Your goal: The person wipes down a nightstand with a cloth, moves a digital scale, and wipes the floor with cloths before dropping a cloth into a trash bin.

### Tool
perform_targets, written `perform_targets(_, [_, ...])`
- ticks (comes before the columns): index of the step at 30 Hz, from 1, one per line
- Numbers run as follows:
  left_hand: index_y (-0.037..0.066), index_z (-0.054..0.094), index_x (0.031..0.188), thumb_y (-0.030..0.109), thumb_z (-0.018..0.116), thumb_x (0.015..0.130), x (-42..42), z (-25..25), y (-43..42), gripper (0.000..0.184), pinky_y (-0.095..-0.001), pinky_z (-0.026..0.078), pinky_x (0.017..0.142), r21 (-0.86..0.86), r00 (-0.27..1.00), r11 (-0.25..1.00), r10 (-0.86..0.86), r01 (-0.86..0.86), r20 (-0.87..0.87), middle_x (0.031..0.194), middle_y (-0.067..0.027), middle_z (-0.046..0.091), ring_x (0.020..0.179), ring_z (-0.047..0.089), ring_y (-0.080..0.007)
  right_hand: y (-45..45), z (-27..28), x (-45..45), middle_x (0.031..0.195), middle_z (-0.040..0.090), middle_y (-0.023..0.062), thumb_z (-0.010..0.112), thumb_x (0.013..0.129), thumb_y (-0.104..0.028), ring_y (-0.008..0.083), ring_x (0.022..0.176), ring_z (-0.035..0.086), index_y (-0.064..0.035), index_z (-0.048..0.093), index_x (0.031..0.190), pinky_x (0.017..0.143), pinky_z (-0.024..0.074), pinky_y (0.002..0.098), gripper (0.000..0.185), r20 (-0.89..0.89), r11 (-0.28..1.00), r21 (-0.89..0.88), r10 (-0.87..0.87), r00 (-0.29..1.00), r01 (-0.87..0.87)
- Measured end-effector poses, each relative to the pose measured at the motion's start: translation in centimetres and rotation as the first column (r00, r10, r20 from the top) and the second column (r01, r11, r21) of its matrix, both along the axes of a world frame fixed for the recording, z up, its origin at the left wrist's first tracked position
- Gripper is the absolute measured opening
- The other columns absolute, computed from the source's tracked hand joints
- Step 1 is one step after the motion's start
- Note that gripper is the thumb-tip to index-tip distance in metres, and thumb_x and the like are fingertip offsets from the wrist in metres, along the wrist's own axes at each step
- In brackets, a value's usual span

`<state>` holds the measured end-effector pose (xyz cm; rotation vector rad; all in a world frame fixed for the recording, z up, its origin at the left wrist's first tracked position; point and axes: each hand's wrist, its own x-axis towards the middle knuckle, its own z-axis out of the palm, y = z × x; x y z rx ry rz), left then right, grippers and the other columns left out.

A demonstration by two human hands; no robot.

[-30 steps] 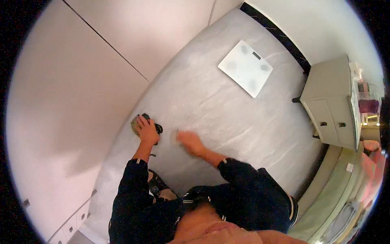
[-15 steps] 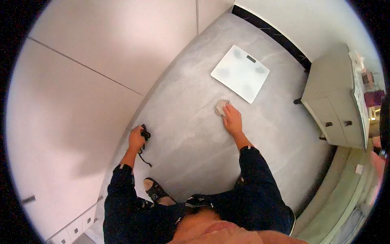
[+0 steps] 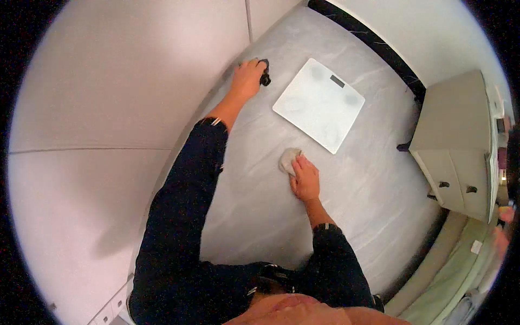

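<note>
My left hand (image 3: 248,78) reaches far forward beside the white cabinet front, its fingers closed on a small black object (image 3: 265,79). What kind of object it is I cannot make out. On the grey floor, my right hand (image 3: 306,177) presses a crumpled greyish-beige cloth (image 3: 289,161), fingers closed over its right side. A white square bathroom scale (image 3: 319,105) with a dark display lies flat beyond the cloth. Neither hand touches the scale, which sits to the right of the left hand.
Tall white cabinet doors (image 3: 108,81) line the left side. At right stands a light nightstand (image 3: 449,141) on dark legs, with a green-covered bed edge (image 3: 444,276) nearer me. A black skirting board (image 3: 374,40) runs along the far wall above the marbled floor (image 3: 244,216).
My left hand has moved far forward along the cabinet with the black object in it. My right hand and the cloth have shifted slightly toward me. The view has tilted a little.
</note>
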<state>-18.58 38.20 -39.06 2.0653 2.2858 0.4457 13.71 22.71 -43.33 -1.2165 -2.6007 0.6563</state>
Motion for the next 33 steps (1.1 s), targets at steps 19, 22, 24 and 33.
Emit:
perform_targets(19, [0.016,0.034,0.137,0.000,0.057,0.076,-5.9,-7.2,-33.0,0.067,-0.0487,0.035,0.101,-0.307,0.985,0.946,0.059,-0.106,-0.160,0.144,-0.0135,0.029,0.132,0.029,-0.0336,-0.4,-0.6,0.5,0.134,0.044,0.0148,0.063,0.071,-0.007,0.0314,0.124,0.042,-0.0058,0.049,0.123,0.102,0.0315,0.0437,0.053,-0.008,0.995,0.095,-0.004,1.000,0.005])
perform_targets(22, [0.016,0.032,0.139,-0.005,0.056,0.074,-5.6,-4.4,-42.0,0.073,-0.0485,0.033,0.103,-0.381,0.981,0.907,0.137,-0.179,-0.137,0.145,-0.0152,0.027,0.132,0.028,-0.0346,-0.1,-1.3,1.2,0.134,0.044,0.0158,0.062,0.074,-0.009,0.0323,0.123,0.042,-0.0050,0.048,0.124,0.102,0.0322,0.0443,0.053,-0.047,0.988,0.154,0.023,0.999,-0.015])
perform_targets(24, [0.016,0.031,0.140,-0.008,0.055,0.073,-5.1,-3.3,-47.7,0.075,-0.0475,0.032,0.104,-0.429,0.961,0.864,0.195,-0.262,-0.195,0.145,-0.0158,0.027,0.132,0.029,-0.0354,-0.3,-0.9,1.1,0.133,0.046,0.0160,0.061,0.075,-0.009,0.0327,0.123,0.043,-0.0046,0.049,0.124,0.101,0.0329,0.0447,0.051,-0.057,0.985,0.169,0.042,0.998,-0.032])
perform_targets(33, [0.005,0.018,0.142,0.008,0.060,0.076,-7.4,-8.5,-64.8,0.078,-0.0444,0.038,0.100,-0.457,0.801,0.674,0.366,-0.580,-0.474,0.141,-0.0292,0.025,0.126,0.033,-0.0445,-3.6,-3.4,2.7,0.123,0.053,0.0183,0.059,0.072,-0.008,0.0337,0.116,0.049,-0.0027,0.056,0.114,0.098,0.0374,0.0446,0.042,-0.216,0.967,0.249,-0.007,0.976,0.062])
